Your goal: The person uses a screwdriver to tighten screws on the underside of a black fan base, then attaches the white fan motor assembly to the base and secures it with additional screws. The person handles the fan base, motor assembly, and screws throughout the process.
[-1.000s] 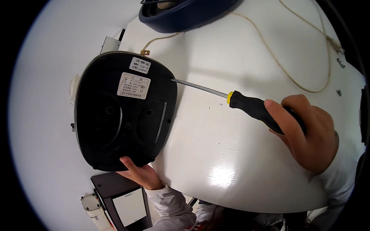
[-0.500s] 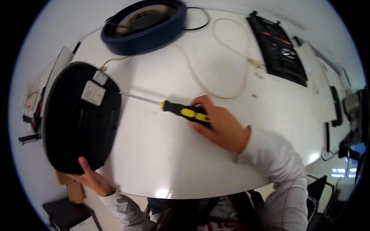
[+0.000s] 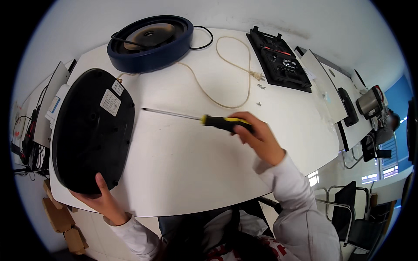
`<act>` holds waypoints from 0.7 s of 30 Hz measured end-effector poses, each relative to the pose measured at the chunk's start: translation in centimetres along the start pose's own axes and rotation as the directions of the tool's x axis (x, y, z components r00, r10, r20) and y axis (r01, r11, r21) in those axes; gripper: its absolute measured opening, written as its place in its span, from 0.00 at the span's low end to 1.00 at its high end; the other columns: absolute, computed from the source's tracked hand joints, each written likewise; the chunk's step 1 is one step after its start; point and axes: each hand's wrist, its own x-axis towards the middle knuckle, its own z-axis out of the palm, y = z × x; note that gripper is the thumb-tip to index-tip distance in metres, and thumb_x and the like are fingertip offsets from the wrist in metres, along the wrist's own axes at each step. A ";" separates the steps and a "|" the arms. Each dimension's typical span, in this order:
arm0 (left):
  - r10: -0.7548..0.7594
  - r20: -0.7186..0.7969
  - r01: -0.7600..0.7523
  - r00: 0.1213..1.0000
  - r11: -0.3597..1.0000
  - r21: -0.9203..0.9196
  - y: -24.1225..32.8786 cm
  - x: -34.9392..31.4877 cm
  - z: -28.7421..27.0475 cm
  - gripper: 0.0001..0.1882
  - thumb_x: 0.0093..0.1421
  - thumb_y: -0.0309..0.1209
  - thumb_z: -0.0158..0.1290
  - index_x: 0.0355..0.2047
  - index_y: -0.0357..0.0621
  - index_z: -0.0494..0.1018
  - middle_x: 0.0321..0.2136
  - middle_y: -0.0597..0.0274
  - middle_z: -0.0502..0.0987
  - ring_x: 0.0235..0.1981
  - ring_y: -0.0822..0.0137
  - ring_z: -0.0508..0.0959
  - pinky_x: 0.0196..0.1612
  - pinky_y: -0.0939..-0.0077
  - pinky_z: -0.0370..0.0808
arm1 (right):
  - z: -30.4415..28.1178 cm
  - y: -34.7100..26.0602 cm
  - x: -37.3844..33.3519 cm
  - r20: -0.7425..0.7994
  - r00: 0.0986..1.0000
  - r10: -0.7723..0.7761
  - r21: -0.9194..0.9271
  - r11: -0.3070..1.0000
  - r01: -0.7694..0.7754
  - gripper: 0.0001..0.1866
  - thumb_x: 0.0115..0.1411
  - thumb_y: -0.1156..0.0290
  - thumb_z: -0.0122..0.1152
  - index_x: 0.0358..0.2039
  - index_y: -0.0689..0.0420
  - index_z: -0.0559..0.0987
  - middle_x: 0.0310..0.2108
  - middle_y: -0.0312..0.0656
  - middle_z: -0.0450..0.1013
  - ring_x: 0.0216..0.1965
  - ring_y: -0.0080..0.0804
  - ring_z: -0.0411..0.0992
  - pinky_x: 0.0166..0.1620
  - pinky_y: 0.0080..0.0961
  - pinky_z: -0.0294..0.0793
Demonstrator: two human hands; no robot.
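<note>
My left hand [image 3: 103,201] grips the lower edge of a black oval appliance base [image 3: 93,143], its thumb on the near face. The base stands tilted on the left of the table, with white labels [image 3: 110,102] near its top right. A screwdriver [image 3: 217,122] with a black and yellow handle is in my right hand [image 3: 261,138], fingers closed round the handle's end. Its long shaft points left and its tip lies just short of the base's right edge, apart from it. A pale power cord [image 3: 199,89] runs from behind the base across the table.
Behind stands a round dark blue housing [image 3: 150,61] with a black cable [image 3: 212,40]. An open black tool case [image 3: 285,71] lies back right. Near the cord's plug [image 3: 257,76] are several small screws [image 3: 261,86]. Black chairs [image 3: 346,204] stand beyond the table's right side.
The screwdriver tip has drawn slightly away from the base's edge, and my right hand has turned on the handle. The whole view has shifted. My left hand keeps its hold.
</note>
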 end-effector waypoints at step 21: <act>-0.045 0.051 0.050 0.998 0.993 -0.104 0.3 -0.5 -0.3 0.33 0.57 0.30 0.54 0.59 0.39 0.51 0.59 0.52 0.55 0.58 0.60 0.58 0.61 0.68 0.54 | -12.5 9.5 -13.6 -0.676 0.737 -0.002 -0.049 0.998 -0.042 0.19 0.59 0.70 0.53 0.51 0.58 0.67 0.31 0.35 0.65 0.24 0.15 0.59 0.27 0.10 0.62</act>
